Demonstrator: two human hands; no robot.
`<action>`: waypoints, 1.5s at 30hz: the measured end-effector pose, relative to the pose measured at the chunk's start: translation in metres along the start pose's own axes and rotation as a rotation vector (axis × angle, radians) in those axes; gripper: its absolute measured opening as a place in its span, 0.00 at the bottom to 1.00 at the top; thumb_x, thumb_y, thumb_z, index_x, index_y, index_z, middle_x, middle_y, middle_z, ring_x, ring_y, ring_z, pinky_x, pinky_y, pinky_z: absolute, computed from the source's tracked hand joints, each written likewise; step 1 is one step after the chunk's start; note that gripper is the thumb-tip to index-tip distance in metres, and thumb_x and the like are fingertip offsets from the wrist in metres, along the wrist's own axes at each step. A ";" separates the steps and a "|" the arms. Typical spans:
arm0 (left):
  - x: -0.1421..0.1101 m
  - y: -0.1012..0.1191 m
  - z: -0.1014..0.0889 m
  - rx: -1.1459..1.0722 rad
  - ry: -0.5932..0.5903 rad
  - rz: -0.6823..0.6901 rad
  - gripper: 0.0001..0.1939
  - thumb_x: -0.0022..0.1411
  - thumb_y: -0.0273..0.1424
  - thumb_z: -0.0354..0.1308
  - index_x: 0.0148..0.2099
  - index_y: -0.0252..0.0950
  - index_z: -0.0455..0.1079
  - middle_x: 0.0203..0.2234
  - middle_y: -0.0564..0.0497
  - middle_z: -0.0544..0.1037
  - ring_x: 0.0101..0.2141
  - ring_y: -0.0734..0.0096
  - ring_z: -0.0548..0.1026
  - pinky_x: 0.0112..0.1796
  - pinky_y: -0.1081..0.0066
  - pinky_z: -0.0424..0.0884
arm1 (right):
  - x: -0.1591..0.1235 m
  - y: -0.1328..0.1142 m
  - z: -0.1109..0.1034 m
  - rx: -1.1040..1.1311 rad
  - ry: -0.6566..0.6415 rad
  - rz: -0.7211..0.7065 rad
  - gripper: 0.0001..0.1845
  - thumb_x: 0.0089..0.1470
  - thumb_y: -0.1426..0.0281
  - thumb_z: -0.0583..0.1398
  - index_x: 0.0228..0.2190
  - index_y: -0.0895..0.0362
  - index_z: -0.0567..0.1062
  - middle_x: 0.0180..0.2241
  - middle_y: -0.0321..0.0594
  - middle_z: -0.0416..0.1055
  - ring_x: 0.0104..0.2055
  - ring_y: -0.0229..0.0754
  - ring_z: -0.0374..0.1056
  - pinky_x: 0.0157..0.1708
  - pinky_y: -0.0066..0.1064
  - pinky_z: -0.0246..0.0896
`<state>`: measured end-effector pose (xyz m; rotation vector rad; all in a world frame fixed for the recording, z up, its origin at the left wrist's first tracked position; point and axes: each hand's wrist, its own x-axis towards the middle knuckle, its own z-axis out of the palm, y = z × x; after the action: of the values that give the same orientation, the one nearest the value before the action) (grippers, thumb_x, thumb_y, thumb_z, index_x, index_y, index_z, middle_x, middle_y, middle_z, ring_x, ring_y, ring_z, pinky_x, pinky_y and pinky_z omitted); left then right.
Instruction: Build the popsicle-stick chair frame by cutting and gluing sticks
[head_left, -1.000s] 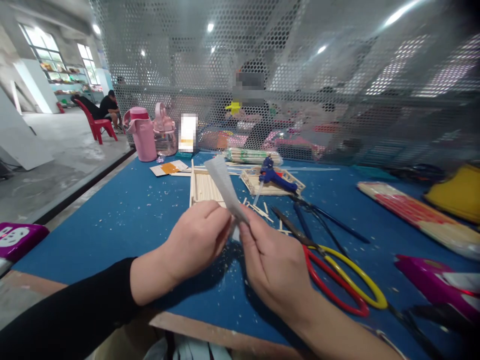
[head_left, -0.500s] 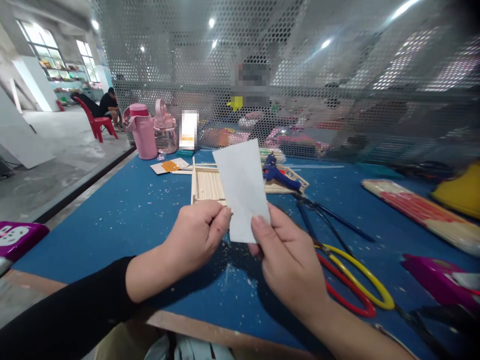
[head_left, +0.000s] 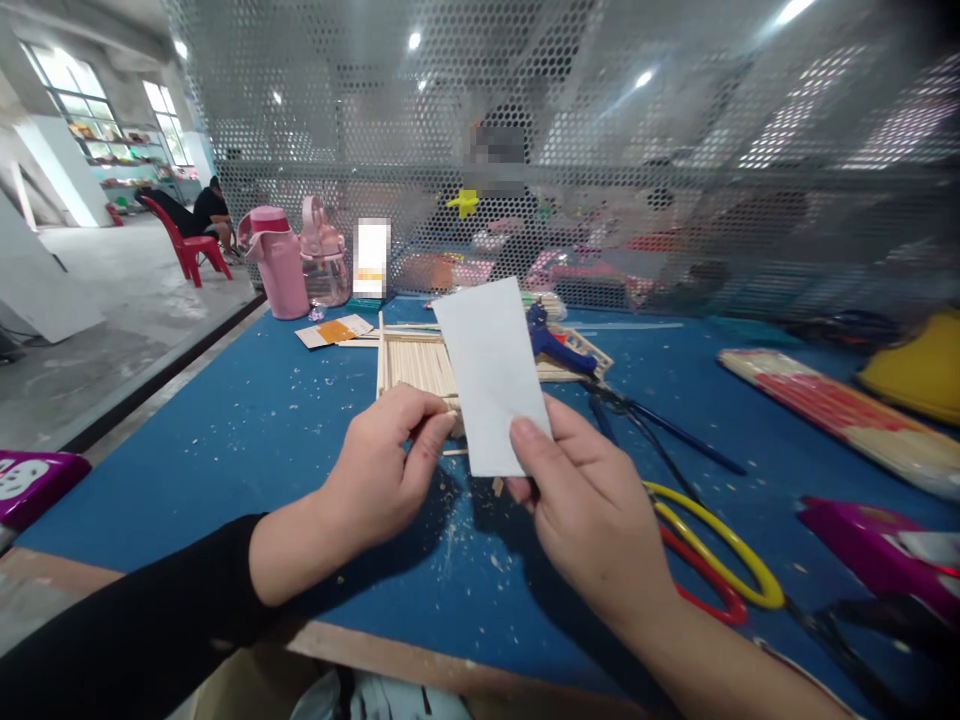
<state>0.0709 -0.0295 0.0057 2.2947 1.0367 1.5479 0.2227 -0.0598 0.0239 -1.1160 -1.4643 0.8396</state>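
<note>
My right hand (head_left: 592, 490) pinches a stiff white sheet of paper (head_left: 491, 370) near its lower right corner, thumb on the front. The sheet stands almost upright, its broad face toward me. To its left, my left hand (head_left: 390, 450) is closed in a pinch, fingertips close to the sheet's left edge. Something small and pale shows at those fingertips, too little to name. Behind the hands lies a tray-like frame of thin wooden sticks (head_left: 412, 362), partly covered by the left hand and the sheet. A blue glue gun (head_left: 559, 348) rests on another stick frame (head_left: 596, 350).
Scissors with red and yellow handles (head_left: 724, 545) lie right of my right hand. Farther right are a packet of sticks (head_left: 832, 410) and a purple power strip (head_left: 870, 550). A pink flask (head_left: 277, 265) and clear bottle (head_left: 324, 270) stand at the back left before a perforated metal screen (head_left: 420, 130).
The sheet was edge-on between both hands, then turned its broad face toward me. My left hand has drawn slightly apart from it; the right hand keeps hold, now a little farther right.
</note>
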 end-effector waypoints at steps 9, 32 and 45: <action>0.001 -0.001 -0.003 0.032 -0.004 0.114 0.04 0.62 0.25 0.55 0.33 0.34 0.69 0.25 0.51 0.76 0.28 0.74 0.73 0.30 0.75 0.70 | 0.002 0.002 -0.001 -0.006 -0.010 -0.042 0.13 0.58 0.65 0.52 0.37 0.57 0.73 0.16 0.29 0.58 0.17 0.33 0.52 0.14 0.25 0.48; 0.006 -0.001 -0.005 -0.357 -0.080 -0.357 0.12 0.62 0.33 0.53 0.28 0.34 0.69 0.17 0.55 0.68 0.20 0.77 0.65 0.22 0.76 0.63 | 0.006 0.010 -0.010 -0.795 0.056 -0.659 0.16 0.60 0.72 0.51 0.46 0.55 0.73 0.34 0.40 0.79 0.29 0.39 0.74 0.29 0.29 0.66; 0.010 -0.006 -0.013 -0.310 0.249 -0.294 0.08 0.62 0.32 0.54 0.31 0.36 0.68 0.19 0.56 0.68 0.21 0.77 0.65 0.24 0.75 0.65 | 0.019 0.002 -0.031 -1.073 0.334 -0.554 0.19 0.53 0.74 0.54 0.47 0.58 0.74 0.25 0.39 0.77 0.18 0.38 0.67 0.19 0.32 0.57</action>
<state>0.0585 -0.0212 0.0161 1.6961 1.0466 1.7522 0.2533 -0.0437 0.0343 -1.3802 -1.8164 -0.5961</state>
